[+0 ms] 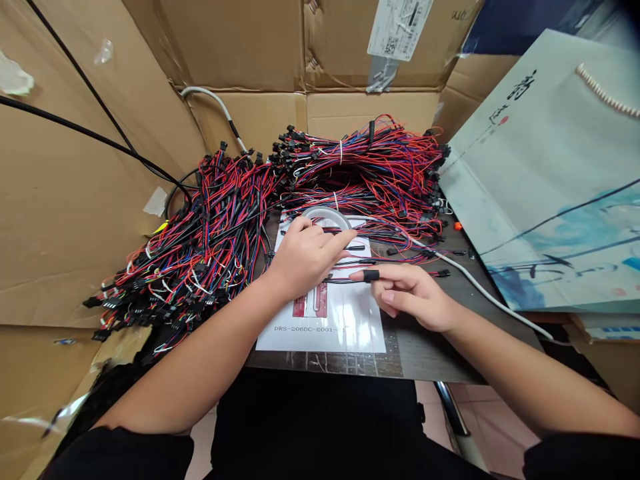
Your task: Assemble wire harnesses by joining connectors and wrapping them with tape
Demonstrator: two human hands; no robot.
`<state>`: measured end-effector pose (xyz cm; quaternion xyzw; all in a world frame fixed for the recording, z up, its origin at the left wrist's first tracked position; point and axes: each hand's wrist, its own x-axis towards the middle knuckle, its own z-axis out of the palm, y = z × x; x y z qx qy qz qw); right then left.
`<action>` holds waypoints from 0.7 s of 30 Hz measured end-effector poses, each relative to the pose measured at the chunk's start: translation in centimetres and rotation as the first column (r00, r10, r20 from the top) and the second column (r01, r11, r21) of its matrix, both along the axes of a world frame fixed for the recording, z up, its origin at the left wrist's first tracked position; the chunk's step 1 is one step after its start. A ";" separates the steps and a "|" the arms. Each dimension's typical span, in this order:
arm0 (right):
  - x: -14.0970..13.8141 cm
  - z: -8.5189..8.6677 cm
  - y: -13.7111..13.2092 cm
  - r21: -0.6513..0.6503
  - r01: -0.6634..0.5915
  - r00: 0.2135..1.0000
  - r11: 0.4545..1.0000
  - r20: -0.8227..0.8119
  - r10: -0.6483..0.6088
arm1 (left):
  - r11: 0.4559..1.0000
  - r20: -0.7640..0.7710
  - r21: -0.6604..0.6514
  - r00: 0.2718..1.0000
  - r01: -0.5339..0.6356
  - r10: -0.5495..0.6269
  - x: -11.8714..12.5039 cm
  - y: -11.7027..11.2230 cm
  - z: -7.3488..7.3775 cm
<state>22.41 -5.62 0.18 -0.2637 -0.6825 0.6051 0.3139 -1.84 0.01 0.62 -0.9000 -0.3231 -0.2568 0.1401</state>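
Note:
My left hand [313, 257] is closed, palm down, over thin wires and a printed sheet [350, 327]. Its fingers point right, and whatever they pinch is hidden. Just behind its knuckles shows the curved rim of a grey ring [327, 213], perhaps a tape roll, partly covered by the hand. To the right, my right hand [413, 297] has its index finger stretched left beside the wires, with the thumb apart below. A black band [371, 275] wraps that index finger. Red and black wires [367, 261] with dark connectors run across the sheet between and behind both hands.
A large heap of wire harnesses [220, 233] lies at the left, and tied bundles [365, 160] are stacked at the back. A white cable [470, 277] crosses the dark table [440, 353]. Cardboard [260, 47] walls the back and left; a pale paper bag [560, 167] stands right.

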 end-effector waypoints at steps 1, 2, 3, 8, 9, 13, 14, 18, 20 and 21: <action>0.0 -0.1 0.0 -0.037 -0.024 1.000 0.999 -0.021 0.023 | 1.000 -0.036 -0.011 0.999 0.007 -0.007 -0.2 0.2 0.0; 0.0 -0.2 0.0 -0.066 -0.044 0.998 0.997 -0.040 0.041 | 1.000 -0.075 -0.028 0.997 0.009 -0.011 -0.3 0.3 -0.1; -0.1 -0.3 0.0 -0.089 -0.062 0.997 0.994 -0.057 0.057 | 0.999 -0.112 -0.047 0.994 0.008 -0.014 -0.4 0.5 -0.2; 0.0 -0.7 0.0 -0.127 -0.123 0.990 0.984 -0.080 0.114 | 0.989 -0.179 -0.145 0.984 -0.005 -0.022 -0.6 0.6 -0.5; -0.1 -0.8 0.0 -0.119 -0.126 0.990 0.985 -0.071 0.118 | 0.985 -0.151 -0.170 0.988 0.001 -0.027 -0.6 0.4 -0.3; -0.3 -0.8 -0.1 -0.020 -0.107 0.994 0.994 -0.019 0.107 | 0.924 0.119 -0.365 0.990 0.119 -0.081 0.0 -0.8 1.1; -0.5 -0.9 -0.1 0.017 -0.099 0.995 0.995 -0.008 0.099 | 0.888 0.207 -0.422 0.973 0.185 -0.105 0.3 -1.1 1.3; -0.9 -1.1 -0.2 0.141 -0.066 0.997 0.988 0.042 0.061 | 0.698 0.465 -0.603 0.881 0.387 -0.087 1.2 -2.0 1.5; -1.1 -1.3 -0.3 0.185 -0.054 0.995 0.981 0.088 0.039 | 0.568 0.511 -0.720 0.858 0.399 0.046 1.5 -2.3 1.3; -1.2 -1.5 -0.4 0.206 -0.048 0.992 0.977 0.121 0.023 | 0.489 0.518 -0.773 0.847 0.405 0.118 1.6 -2.5 1.2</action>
